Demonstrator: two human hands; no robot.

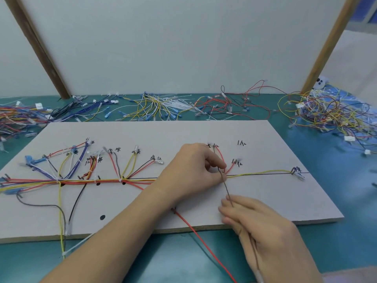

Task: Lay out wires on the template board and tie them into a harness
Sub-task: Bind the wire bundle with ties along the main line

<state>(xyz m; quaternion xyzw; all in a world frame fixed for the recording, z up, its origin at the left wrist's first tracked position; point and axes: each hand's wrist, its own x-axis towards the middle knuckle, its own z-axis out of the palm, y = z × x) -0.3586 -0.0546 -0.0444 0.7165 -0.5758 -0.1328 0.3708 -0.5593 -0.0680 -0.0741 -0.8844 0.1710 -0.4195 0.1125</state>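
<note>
A big grey template board [204, 135] lies flat on the green table [336, 242]. On the board runs a long bunch of wires [91, 181] — red, yellow, orange and blue — going from the board's left edge toward its middle. Short wire ends fan up from the bunch to marks written on the board.

The left hand [193, 170] rests on the board near its middle, right where the bunch ends. Its grip is closed: the finger and thumb pinch the top end of a thin brown wire [226, 188]. The brown wire slants down toward the board's near edge, into the right hand [263, 231]. That hand lies over the near edge, fingers curled around the wire, which comes out under the palm.

A red wire [204, 242] runs from under the left wrist, off the near edge and over the table. A yellow wire [265, 172] runs from the left hand toward the board's right end.

Behind the board's far edge lie loose piles of wires [159, 107] and white ties.
</note>
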